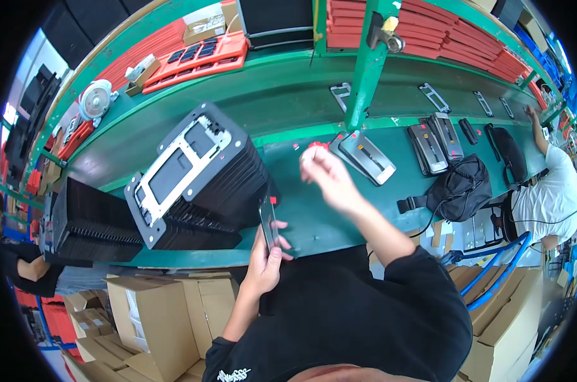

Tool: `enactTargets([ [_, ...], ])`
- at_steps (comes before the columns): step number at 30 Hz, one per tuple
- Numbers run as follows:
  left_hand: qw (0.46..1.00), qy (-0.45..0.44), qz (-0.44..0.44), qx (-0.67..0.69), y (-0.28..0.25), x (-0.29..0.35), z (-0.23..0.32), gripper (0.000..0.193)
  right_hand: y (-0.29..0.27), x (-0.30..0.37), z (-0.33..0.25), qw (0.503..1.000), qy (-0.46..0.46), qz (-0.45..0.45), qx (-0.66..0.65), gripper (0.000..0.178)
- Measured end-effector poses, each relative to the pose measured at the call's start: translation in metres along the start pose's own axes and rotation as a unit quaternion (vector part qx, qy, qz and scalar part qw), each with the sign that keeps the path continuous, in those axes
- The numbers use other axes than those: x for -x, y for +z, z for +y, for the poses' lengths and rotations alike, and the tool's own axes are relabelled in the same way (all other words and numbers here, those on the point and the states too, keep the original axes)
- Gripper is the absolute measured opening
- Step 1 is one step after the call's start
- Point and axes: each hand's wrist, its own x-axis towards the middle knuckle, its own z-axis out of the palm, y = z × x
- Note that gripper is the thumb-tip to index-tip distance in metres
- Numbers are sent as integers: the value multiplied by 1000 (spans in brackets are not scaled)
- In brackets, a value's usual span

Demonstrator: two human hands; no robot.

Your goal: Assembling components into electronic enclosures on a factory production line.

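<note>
My left hand (263,266) holds a thin dark phone-sized panel (268,224) on edge, thumb on one side and fingers on the other. A small red tab (273,200) sticks out at its upper end. My right hand (326,175) is raised over the green bench with its fingers curled together. Something red (318,146) shows just beyond those fingers; whether they grip it I cannot tell. To the right of this hand lie overlapping grey phone-sized panels (379,167) with red tabs. A silver phone frame (167,175) rests on a tall stack of black trays (234,159) left of my hands.
Another black tray stack (91,219) stands far left. A green post (368,76) rises from the bench's back. More panels (427,149) and a black bag (463,188) lie rightward, near a co-worker in white (546,191). Cardboard boxes (161,318) stand below.
</note>
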Motion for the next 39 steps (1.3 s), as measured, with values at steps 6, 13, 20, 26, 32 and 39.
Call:
enactTargets([
  [6,987,108,11,-117,11,-14,5,75,37,19,8,998,46,-14,-52,21],
  [13,997,-24,-41,53,5,-8,14,73,-43,-42,23,961,0,96,260,20],
  [20,979,0,-38,202,9,-8,37,76,-78,-50,30,819,-99,77,560,16],
  [26,950,3,-61,306,-5,-6,51,90,8,-4,-54,965,52,-257,-13,30],
  [32,989,121,6,84,-34,-13,140,92,33,-43,-101,809,3,-564,168,35],
  [39,917,278,235,-164,-92,-29,219,75,28,-68,-97,978,-175,-109,40,33],
])
